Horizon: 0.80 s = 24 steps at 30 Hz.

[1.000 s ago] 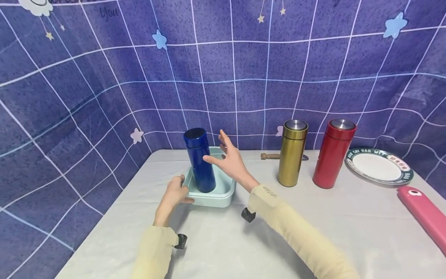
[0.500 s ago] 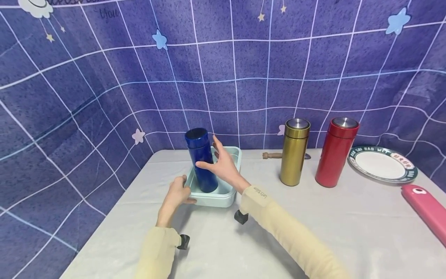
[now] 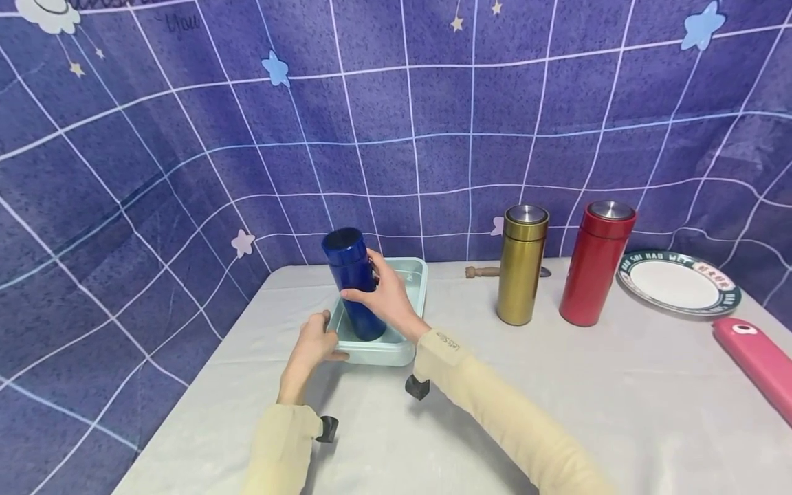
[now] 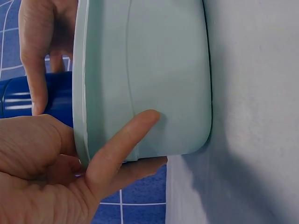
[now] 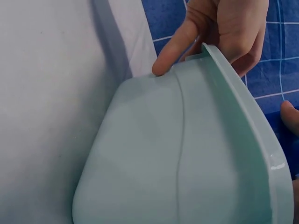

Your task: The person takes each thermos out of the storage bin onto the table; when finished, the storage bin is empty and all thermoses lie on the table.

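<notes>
A dark blue thermos bottle [image 3: 350, 271] stands inside a pale mint plastic container [image 3: 379, 355], its top leaning left in the head view. My right hand [image 3: 390, 301] holds the bottle's side around mid-height, thumb across the front and fingers at the far side. At the container's left front corner, my left hand [image 3: 314, 344] grips the rim and wall. The left wrist view shows the left thumb [image 4: 124, 142] along the container's outer wall, with the right thumb [image 4: 37, 88] on the bottle beyond. The bottle's lower part is hidden behind the wall there.
To the right stand a gold thermos [image 3: 521, 268] and a red thermos [image 3: 595, 268]. Behind the gold one lies a wooden-handled utensil [image 3: 482, 271]. A white plate with a green rim [image 3: 730, 306] and a pink case with an eye [image 3: 757, 364] lie at far right. A blue curtain [image 3: 433, 165] hangs behind.
My right hand has moved left and closed onto the blue thermos, which it was beside with spread fingers. My left hand has stayed at the container's corner.
</notes>
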Each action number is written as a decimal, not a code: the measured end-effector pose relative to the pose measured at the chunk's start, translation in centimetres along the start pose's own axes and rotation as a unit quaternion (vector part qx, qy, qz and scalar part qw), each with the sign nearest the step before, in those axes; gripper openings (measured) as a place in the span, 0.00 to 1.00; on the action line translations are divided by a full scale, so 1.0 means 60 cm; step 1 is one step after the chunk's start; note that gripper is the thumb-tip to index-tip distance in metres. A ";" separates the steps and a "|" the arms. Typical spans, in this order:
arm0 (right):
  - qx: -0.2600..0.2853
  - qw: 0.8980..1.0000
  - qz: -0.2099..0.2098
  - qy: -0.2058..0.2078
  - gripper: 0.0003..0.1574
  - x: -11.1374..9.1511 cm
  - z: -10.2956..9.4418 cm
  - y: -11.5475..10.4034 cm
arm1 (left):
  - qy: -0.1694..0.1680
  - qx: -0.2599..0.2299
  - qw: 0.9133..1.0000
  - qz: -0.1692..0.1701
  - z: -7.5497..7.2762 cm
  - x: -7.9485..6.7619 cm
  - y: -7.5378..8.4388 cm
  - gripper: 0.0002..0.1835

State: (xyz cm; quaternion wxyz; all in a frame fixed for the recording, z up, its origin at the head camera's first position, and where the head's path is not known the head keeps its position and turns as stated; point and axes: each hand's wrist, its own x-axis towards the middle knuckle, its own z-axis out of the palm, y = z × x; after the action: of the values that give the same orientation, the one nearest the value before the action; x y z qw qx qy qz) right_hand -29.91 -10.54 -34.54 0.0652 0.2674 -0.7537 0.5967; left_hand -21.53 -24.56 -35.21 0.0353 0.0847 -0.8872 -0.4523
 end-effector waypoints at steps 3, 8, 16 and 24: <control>0.004 1.000 -0.008 -0.002 0.52 -0.004 0.000 -0.001 | 0.002 -0.003 1.000 -0.002 0.002 0.000 0.001 0.19; 0.008 1.000 -0.018 -0.001 0.51 -0.012 -0.004 0.001 | -0.004 -0.012 1.000 -0.006 0.007 -0.001 -0.004 0.20; 0.012 1.000 -0.019 -0.009 0.51 -0.019 -0.020 -0.019 | 0.005 -0.005 1.000 0.004 0.005 0.000 -0.003 0.22; 0.033 0.999 -0.025 -0.006 0.52 -0.020 -0.053 -0.059 | 0.010 -0.004 1.000 0.013 -0.002 -0.004 0.000 0.17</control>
State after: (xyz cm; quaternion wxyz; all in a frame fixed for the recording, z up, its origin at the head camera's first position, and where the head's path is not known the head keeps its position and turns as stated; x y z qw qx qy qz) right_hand -27.90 -7.72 -31.10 0.0662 0.2921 -0.7269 0.6180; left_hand -21.30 -24.62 -35.14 0.0504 0.0774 -0.8858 -0.4547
